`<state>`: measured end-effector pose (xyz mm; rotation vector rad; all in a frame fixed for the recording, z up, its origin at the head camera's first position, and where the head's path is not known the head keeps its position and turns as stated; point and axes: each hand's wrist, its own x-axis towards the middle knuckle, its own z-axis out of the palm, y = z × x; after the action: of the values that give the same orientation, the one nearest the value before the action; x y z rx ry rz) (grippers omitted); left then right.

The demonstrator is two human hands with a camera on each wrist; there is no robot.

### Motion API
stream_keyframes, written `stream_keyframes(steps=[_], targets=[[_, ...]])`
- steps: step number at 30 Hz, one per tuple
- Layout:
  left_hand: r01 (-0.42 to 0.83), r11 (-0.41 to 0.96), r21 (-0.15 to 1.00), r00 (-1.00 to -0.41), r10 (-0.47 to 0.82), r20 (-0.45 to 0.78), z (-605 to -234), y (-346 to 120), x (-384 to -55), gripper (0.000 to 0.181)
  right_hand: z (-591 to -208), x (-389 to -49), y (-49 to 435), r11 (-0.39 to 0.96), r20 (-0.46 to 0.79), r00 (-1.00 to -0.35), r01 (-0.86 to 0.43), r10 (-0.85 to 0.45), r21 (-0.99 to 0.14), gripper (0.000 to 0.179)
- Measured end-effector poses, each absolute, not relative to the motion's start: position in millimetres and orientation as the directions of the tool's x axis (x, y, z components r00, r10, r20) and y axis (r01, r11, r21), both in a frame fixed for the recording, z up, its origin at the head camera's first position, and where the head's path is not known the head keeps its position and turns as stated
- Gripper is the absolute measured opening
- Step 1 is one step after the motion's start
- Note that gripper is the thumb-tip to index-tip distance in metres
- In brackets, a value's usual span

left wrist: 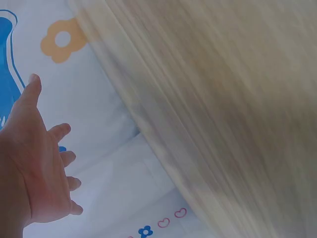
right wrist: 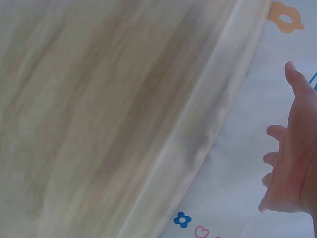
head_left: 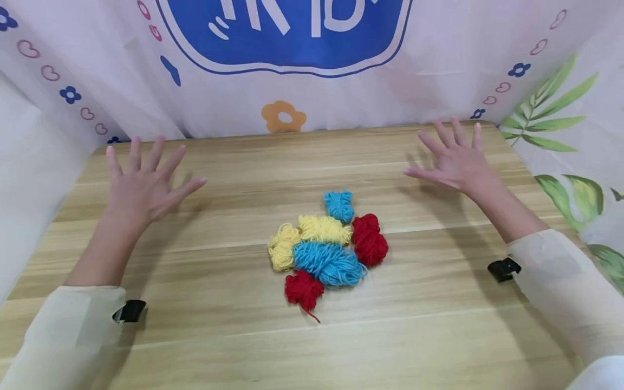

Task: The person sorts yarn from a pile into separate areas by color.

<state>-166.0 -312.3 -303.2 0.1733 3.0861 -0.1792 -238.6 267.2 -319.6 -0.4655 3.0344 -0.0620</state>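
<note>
Several bundles of yarn lie grouped near the middle of the table. A large blue yarn bundle (head_left: 330, 264) touches a yellow bundle (head_left: 325, 229) behind it and a smaller yellow bundle (head_left: 284, 247) on its left. At the back is a small blue bundle (head_left: 339, 206); a red bundle (head_left: 369, 240) lies to the right. A small red bundle (head_left: 304, 290) with a loose tail sits at the front. My left hand (head_left: 141, 192) is spread over the table's left side, holding nothing. Over the right side my right hand (head_left: 458, 160) is likewise spread, away from the yarn.
The wood-grain table (head_left: 219, 336) ends at the back against a white printed cloth (head_left: 224, 103) with a blue emblem and an orange flower. Leaf-patterned fabric (head_left: 560, 124) hangs at the right. Dark clips (head_left: 504, 269) show at both wrists.
</note>
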Motion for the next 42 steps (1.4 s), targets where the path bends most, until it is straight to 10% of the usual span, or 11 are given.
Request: stream_keyframes(steps=[42], targets=[[0.276, 0.959, -0.057, -0.96, 0.279, 0.041, -299.2, -259.6, -154.0, 0.085, -308.8, -209.3, 220.5, 0.883, 0.008, -0.884, -0.468, -0.468, -0.033, 0.094]])
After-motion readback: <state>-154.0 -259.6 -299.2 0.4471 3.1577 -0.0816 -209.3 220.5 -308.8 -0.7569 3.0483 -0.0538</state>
